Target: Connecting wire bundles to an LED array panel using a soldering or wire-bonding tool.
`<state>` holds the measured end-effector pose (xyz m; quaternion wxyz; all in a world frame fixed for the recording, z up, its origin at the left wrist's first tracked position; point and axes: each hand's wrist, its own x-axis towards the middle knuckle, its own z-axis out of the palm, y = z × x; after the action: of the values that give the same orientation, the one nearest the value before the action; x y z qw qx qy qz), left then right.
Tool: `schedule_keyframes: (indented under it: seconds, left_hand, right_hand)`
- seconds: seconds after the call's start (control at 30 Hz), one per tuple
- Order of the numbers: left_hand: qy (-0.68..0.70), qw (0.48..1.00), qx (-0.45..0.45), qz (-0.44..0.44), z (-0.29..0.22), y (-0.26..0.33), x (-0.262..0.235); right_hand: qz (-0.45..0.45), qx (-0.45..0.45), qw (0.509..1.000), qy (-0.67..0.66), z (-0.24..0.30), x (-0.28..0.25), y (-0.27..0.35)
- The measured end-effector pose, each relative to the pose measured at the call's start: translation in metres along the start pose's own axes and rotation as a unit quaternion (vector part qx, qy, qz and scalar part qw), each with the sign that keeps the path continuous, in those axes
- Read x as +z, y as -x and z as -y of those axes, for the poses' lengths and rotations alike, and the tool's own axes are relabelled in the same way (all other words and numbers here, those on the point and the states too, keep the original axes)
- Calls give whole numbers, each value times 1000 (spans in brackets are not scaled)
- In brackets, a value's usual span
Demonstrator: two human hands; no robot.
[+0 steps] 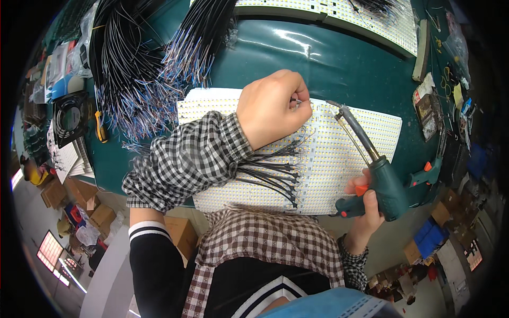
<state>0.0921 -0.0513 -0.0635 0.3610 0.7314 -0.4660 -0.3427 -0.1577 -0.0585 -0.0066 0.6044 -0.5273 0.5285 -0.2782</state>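
Clock positions are taken from the centre of the view. The white dotted panel [352,159] lies at the centre, extending toward 3 o'clock, on the green surface [265,47]. A row of short black wires [268,168] lies across its middle, their 3 o'clock ends against the panel. The left hand [273,108] is over the panel at 12 o'clock, fingers curled closed on a small thin item [295,102], too small to identify. The right hand [368,212], at 4 o'clock, grips the green handle of a soldering gun [391,191], fingers wrapped round it near the orange trigger. The gun's barrel points toward 11 o'clock, its tip just beside the left fingers; contact with the panel cannot be determined. Two large wire bundles [127,69] lie at 10 and 11 o'clock, stripped ends toward the panel. A yellow-handled screwdriver [101,127] and a black fan [70,119] lie between 9 and 10 o'clock. Further white boards [387,26] stand between 12 and 2 o'clock. A second green tool [428,172] with an orange trigger is noted at 3 o'clock, near the edge.
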Motion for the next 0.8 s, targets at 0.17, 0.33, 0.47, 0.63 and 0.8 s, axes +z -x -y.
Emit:
schedule_keyframes:
  seconds: [0.17,0.33,0.47,0.63,0.8]
  left_hand:
    - [-4,1000,8,-1,1,-3,-1]
    - [0,1000,-12,17,1,-6,-3]
    - [4,999,-17,28,1,-8,-4]
    - [3,999,-22,40,3,-10,-5]
    - [-1,999,-20,40,2,-10,-6]
  right_hand:
    - [8,11,1000,27,3,3,-2]
    - [14,8,999,48,1,3,-3]
    - [25,-9,999,38,-4,0,-4]
    - [34,-5,998,52,-2,2,-5]
    - [34,-5,998,53,-2,5,-5]
